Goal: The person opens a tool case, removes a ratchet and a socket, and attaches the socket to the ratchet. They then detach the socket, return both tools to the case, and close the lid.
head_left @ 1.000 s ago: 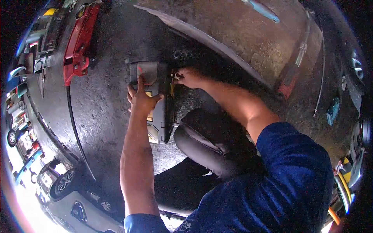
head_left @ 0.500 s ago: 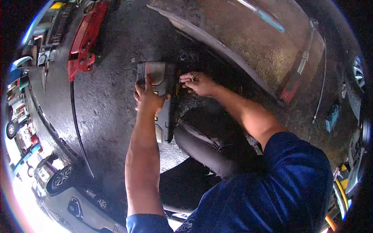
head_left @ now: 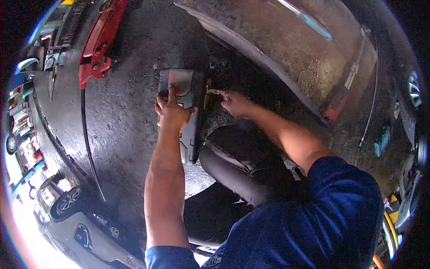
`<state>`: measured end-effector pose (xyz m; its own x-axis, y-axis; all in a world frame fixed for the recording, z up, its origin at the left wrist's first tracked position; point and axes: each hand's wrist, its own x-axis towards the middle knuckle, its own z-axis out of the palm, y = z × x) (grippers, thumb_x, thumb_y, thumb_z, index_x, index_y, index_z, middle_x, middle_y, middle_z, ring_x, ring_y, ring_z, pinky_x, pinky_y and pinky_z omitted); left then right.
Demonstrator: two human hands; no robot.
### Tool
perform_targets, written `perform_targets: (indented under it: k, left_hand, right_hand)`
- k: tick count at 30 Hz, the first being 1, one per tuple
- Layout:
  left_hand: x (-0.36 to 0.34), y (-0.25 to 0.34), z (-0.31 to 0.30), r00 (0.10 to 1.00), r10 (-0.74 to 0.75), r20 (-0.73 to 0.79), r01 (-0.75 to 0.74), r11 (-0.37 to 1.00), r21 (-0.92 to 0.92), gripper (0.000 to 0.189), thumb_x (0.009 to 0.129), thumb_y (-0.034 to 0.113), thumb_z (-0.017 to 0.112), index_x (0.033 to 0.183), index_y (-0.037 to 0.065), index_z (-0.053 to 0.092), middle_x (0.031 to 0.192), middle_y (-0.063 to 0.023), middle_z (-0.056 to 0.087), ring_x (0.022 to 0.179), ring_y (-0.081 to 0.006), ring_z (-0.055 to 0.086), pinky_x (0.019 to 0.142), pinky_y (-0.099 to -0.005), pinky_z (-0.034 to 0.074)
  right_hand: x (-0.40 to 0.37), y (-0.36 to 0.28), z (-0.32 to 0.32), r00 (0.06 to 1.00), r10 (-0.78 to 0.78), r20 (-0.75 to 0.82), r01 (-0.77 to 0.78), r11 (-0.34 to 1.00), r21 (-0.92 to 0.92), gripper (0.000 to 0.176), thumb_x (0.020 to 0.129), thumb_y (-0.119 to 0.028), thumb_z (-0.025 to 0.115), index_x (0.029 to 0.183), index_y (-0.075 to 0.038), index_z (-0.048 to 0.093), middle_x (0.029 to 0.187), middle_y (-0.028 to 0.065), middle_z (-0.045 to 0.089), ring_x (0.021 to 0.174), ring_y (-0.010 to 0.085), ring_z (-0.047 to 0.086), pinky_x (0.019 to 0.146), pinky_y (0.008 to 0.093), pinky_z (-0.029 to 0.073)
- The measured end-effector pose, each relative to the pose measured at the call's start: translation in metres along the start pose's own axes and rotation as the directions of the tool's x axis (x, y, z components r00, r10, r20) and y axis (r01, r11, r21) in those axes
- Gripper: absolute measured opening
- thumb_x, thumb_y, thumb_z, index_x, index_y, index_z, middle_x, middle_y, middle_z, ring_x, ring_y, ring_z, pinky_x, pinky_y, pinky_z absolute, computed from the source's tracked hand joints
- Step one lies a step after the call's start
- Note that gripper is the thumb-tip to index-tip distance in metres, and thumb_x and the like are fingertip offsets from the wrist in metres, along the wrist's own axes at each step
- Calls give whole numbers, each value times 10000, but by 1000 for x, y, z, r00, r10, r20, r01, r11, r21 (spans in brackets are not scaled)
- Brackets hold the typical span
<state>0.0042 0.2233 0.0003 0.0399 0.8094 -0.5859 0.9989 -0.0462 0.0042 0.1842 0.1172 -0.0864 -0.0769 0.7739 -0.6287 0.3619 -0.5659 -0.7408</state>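
Note:
A dark grey plastic case (head_left: pixel 197 130) with lighter panels lies on the floor in front of me. My left hand (head_left: pixel 174 114) rests on its top, fingers spread, the index finger pointing along the upper panel. To the right of the case, my right hand (head_left: pixel 234 104) is closed on a small shiny metal piece (head_left: pixel 215 91). That piece reaches to a narrow brass-coloured strip (head_left: pixel 207 95) along the case's right side. What exactly the piece is cannot be made out.
A red metal jack part (head_left: pixel 96 58) lies upper left, with a black rod (head_left: pixel 87 130) below. A large panel (head_left: pixel 286 54) crosses the upper right, near a blue-handled tool (head_left: pixel 316 26) and a red-handled tool (head_left: pixel 333 110). Cars stand lower left.
My right hand has shifted slightly right and its fingers have closed more. The metal piece now shows pointing left toward the case. My left hand stays on the case.

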Motion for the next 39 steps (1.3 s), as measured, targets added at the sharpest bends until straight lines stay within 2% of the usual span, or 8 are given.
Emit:
perform_targets:
  k: [11, 14, 24, 26, 28, 35, 37, 39]
  left_hand:
    - [5, -4, 11, 999, 35, -10, -35, 999, -13, 1113, 664, 451, 823, 1497, 393, 89, 1573, -155, -8, 1422, -446, 71, 997, -676, 334]
    - [16, -13, 19, 998, 50, -31, -49, 999, 9, 1124, 655, 469, 823, 1498, 394, 83, 1574, -154, -6, 1423, -442, 73, 1004, -674, 325]
    - [6, -46, 29, 948, 183, -262, -242, 946, -214, 1089, 598, 460, 852, 1483, 315, 234, 1560, -172, 96, 1402, -456, 144, 999, -703, 288]
    - [-5, -68, 36, 848, 322, -422, -470, 824, -316, 1084, 593, 436, 858, 1480, 253, 264, 1540, -230, 121, 1386, -472, 185, 988, -717, 284]
    - [-46, -81, 23, 901, 285, -329, -361, 911, -201, 1120, 590, 420, 861, 1490, 199, 233, 1529, -265, 111, 1390, -476, 174, 991, -720, 275]
    - [-101, -100, 59, 984, 107, 141, -129, 979, 155, 1294, 554, 490, 866, 1517, 157, 68, 1535, -283, -21, 1409, -497, 16, 1036, -710, 201]
    - [-102, -82, 64, 985, 6, 173, -51, 966, 255, 1364, 537, 537, 859, 1514, 124, 3, 1534, -287, -83, 1412, -493, -42, 1056, -699, 164]
    - [-104, -81, 64, 985, 5, 172, -47, 969, 241, 1356, 541, 548, 852, 1515, 129, 7, 1535, -284, -81, 1411, -493, -46, 1058, -698, 158]
  right_hand:
    - [49, 25, 22, 965, -175, 197, 175, 984, 18, 517, 898, -163, 577, 1372, -25, 423, 1413, 161, 440, 1282, 283, 433, 1046, 400, 363]
    - [69, 57, 45, 928, 262, 264, -369, 732, 572, 365, 891, -151, 585, 1244, -69, 542, 1323, 107, 510, 1212, 247, 488, 986, 418, 417]
    - [63, 70, 115, 699, -333, 632, 550, 816, -178, 414, 841, -107, 481, 1239, -20, 555, 872, 154, 654, 844, 196, 613, 755, 380, 482]
    - [94, 121, 158, 636, -555, 536, 684, 728, -58, 308, 844, -118, 508, 1114, -14, 614, 906, 178, 648, 908, 268, 604, 788, 436, 461]
    - [115, 140, 174, 225, -345, 911, 949, -134, -285, 196, 837, -164, 535, 940, -21, 622, 917, 184, 632, 950, 332, 583, 804, 456, 449]
    - [50, 59, 126, 180, -468, 865, 979, 1, -203, 215, 852, -244, 539, 887, -46, 617, 944, 175, 625, 922, 331, 591, 777, 447, 460]
    - [47, 69, 131, 637, -337, 693, 601, 781, -173, 239, 850, -267, 563, 965, -73, 642, 1003, 147, 629, 937, 308, 608, 788, 425, 490]
    - [53, 87, 142, 589, -444, 675, 705, 690, -162, 252, 841, -273, 581, 1001, -89, 644, 1026, 131, 631, 946, 306, 614, 793, 419, 502]
